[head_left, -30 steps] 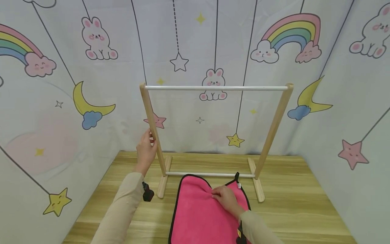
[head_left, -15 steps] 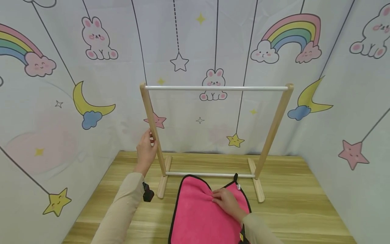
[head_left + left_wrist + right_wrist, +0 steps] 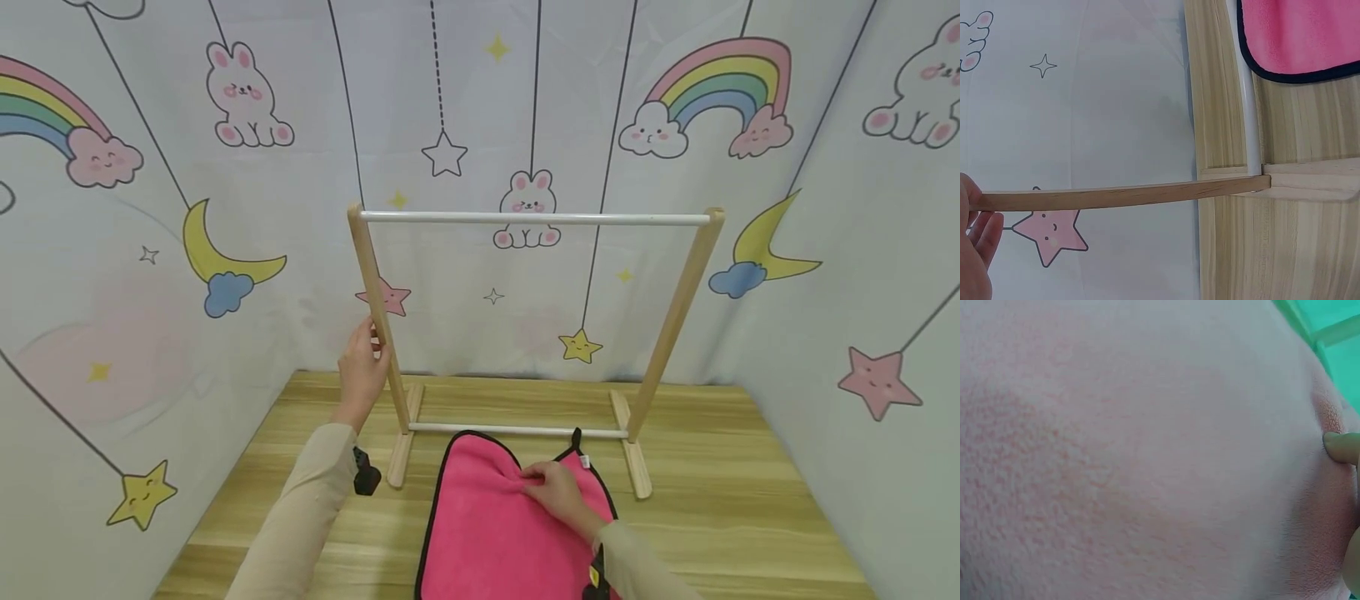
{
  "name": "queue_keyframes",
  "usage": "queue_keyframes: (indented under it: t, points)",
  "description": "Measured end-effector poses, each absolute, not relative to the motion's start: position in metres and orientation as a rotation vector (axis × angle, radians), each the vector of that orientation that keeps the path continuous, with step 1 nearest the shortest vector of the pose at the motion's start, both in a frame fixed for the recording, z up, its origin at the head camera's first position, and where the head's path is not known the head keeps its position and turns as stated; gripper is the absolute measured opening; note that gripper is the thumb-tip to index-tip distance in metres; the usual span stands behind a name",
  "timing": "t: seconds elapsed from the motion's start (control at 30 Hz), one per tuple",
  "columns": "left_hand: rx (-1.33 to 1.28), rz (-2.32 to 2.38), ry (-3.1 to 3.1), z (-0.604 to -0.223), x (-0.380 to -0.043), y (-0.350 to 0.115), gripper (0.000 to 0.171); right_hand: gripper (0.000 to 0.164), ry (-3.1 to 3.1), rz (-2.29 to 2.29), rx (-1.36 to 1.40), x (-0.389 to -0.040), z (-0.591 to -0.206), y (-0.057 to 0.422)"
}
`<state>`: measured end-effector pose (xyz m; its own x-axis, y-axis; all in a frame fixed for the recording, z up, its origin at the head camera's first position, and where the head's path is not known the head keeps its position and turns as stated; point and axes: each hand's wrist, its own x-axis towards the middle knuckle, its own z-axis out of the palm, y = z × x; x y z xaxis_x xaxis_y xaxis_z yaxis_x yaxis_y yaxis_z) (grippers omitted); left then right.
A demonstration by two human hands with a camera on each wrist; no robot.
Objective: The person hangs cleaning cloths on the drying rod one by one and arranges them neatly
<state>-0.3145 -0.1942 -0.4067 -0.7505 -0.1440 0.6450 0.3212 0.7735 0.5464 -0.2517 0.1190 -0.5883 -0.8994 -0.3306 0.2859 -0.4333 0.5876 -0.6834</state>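
Observation:
A wooden rack with two white rails [image 3: 525,218] stands upright on the table. My left hand [image 3: 362,371] grips its left post [image 3: 366,258] partway up, and the left wrist view shows the fingers [image 3: 988,240] at that post [image 3: 1116,197]. In front of the rack is a pink towel [image 3: 487,533] with black edging, a small black loop [image 3: 577,437] and a white tag. My right hand [image 3: 558,496] pinches the towel near its top edge, which dips there. Towel cloth [image 3: 1147,456] fills most of the right wrist view, with the thumb [image 3: 1342,448] pressing into it.
The wood-grain table [image 3: 720,533] carries the rack's two wooden feet [image 3: 632,446]. A white backdrop [image 3: 465,333] printed with rabbits, stars, moons and rainbows encloses the back and both sides.
The towel's looped corner has drifted slightly left. My left hand keeps its grip on the post, and my right hand still pinches the towel in nearly the same place.

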Motion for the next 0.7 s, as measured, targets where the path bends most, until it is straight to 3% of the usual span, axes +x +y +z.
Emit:
queue_keyframes:
  t: [0.7]
  points:
    - [-0.139, -0.833, -2.255, -0.408, -0.316, -0.195, 0.041, 0.015, -2.663, 1.340, 0.726, -0.254, -0.482, 0.122]
